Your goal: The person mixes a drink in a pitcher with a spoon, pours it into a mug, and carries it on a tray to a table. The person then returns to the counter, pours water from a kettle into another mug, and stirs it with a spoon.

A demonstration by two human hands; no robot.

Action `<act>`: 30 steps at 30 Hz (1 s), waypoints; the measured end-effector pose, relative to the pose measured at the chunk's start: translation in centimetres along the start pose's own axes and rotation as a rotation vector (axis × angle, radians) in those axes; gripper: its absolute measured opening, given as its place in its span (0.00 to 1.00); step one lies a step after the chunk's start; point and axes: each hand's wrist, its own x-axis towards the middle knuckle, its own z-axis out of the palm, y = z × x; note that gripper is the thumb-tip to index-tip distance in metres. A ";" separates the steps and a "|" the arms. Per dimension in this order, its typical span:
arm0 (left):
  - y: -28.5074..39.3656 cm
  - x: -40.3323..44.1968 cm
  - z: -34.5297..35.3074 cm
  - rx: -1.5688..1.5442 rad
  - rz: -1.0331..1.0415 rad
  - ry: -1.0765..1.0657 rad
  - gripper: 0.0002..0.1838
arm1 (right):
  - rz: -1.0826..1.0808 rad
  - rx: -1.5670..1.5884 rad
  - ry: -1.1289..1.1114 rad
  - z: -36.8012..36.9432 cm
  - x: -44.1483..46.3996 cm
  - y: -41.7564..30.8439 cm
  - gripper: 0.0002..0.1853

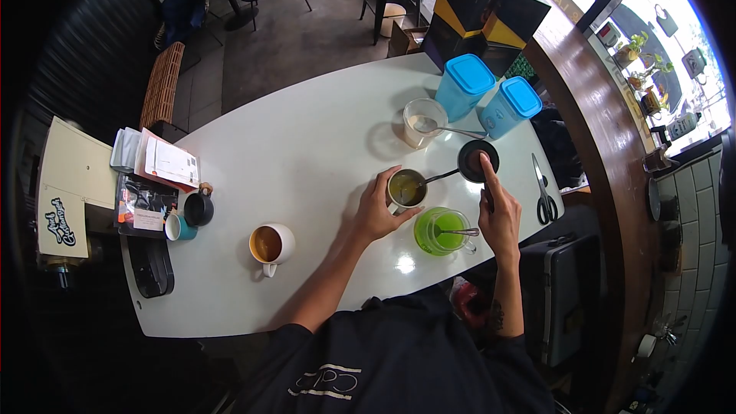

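My left hand (374,207) is wrapped round a cup (393,205) with a metal-looking rim, holding yellow-green liquid. A spoon (439,176) leans in this cup, its handle pointing right. Between its fingers, my right hand (500,211) grips a dark round lid (471,155), held just beyond the spoon's handle. Close below the cup stands a glass mug (426,239) of bright green liquid with a metal spoon (460,231) in it. Farther back is a clear plastic tub (414,136) of pale contents, with another spoon (464,133) across it.
Two blue-lidded containers (465,80) (512,107) stand at the back right. Scissors (545,199) lie near the right edge. A white mug (280,243) of brown drink stands left of my arm. Papers (170,162), a dark cup (198,208) and a teal cup (180,227) occupy the white table's (307,130) left end.
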 end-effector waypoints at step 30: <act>0.2 -0.1 0.0 0.039 0.014 0.024 0.49 | -0.068 -0.276 0.076 0.5 -0.3 0.5 0.42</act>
